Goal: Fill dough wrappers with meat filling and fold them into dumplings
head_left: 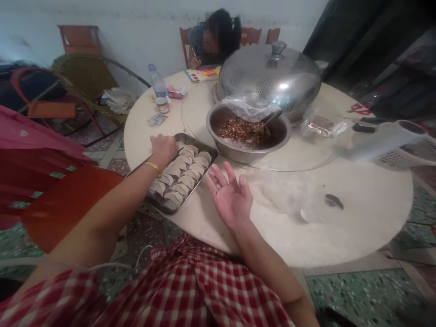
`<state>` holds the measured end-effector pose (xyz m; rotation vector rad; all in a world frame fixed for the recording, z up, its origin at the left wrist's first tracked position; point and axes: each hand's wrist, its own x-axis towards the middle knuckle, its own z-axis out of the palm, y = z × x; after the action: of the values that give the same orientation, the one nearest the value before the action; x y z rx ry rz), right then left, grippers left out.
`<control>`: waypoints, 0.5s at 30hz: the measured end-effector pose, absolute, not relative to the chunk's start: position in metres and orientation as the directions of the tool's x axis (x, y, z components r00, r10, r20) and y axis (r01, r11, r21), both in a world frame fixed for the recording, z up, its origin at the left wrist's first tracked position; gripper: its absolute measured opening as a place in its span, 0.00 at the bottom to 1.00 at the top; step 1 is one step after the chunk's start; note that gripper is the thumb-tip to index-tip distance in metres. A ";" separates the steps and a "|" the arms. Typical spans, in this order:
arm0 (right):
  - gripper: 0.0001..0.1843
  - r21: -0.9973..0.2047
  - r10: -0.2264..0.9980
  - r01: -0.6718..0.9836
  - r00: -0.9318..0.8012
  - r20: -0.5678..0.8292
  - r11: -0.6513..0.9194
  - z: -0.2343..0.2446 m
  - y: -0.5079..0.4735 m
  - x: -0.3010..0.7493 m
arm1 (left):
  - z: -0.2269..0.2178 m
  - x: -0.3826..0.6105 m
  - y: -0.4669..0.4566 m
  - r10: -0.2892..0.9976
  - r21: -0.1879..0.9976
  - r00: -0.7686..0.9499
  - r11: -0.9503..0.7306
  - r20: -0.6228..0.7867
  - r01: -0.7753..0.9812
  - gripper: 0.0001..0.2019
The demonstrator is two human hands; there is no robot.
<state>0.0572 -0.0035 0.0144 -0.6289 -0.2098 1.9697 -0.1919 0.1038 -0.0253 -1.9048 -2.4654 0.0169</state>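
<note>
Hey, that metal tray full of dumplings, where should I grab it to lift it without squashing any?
Probably the bare raised rim of the tray, one hand at each short end, fingers under, thumbs on the lip. Dumplings fill the middle, so come in low from the ends. The near end seems to overhang the table, leaving room underneath. The left hand rests at its far end.

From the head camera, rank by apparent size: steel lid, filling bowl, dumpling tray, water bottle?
1. Steel lid.
2. Filling bowl and dumpling tray look alike; the tray sits nearer, so no ranking.
3. Water bottle, smallest, though farther away.
</note>
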 end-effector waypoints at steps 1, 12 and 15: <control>0.21 -0.408 0.877 -0.785 -0.348 -0.333 -0.466 0.014 -0.004 0.057 | -0.025 -0.191 0.104 0.968 -0.028 -0.251 0.251 0.009 0.968 0.24; 0.21 -0.460 0.902 -0.780 -0.316 -0.295 -0.424 0.010 -0.004 0.062 | 0.033 -0.208 0.057 0.933 0.134 -0.329 0.311 0.146 0.941 0.23; 0.22 -0.517 0.919 -0.763 -0.276 -0.281 -0.387 0.013 -0.007 0.064 | 0.045 -0.193 0.002 0.930 0.383 -0.206 0.079 0.303 0.920 0.21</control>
<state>0.0638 -0.0066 0.0131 -0.6560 -0.3374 1.8723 -0.1928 0.0019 0.0450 -1.9915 -2.3225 -0.7973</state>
